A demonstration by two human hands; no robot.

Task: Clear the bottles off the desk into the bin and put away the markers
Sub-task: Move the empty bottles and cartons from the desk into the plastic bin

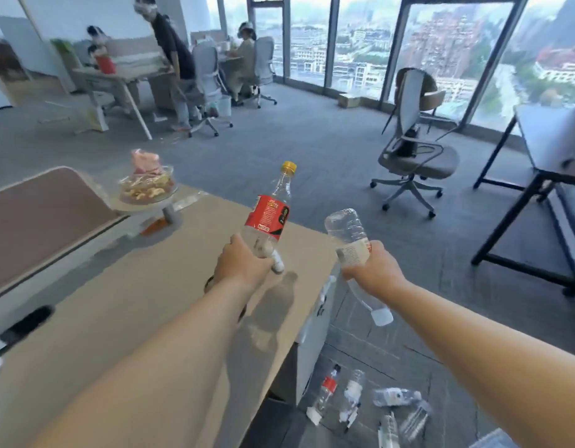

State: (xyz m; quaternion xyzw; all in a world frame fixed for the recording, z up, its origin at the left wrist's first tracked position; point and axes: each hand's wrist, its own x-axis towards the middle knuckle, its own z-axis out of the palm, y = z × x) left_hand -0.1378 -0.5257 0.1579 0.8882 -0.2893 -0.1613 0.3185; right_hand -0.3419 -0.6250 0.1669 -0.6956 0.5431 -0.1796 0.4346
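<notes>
My left hand [239, 265] grips the lower body of a clear bottle with a red label and yellow cap [270, 215], held upright over the beige desk [124, 305]; a second white cap pokes out below the fingers. My right hand [375, 270] is closed around a clear water bottle with a white label [347, 236], held past the desk's right edge; another clear bottle with a white cap [373, 307] hangs neck-down under that hand. Several empty bottles [354, 396] lie on the floor below. No bin or markers are visible.
A glass dish of snacks [147, 189] stands at the desk's far end beside a brown panel [37, 218]. A grey office chair [415, 156] and a black-framed table [544, 147] stand to the right. People sit and stand at a far desk [127, 74].
</notes>
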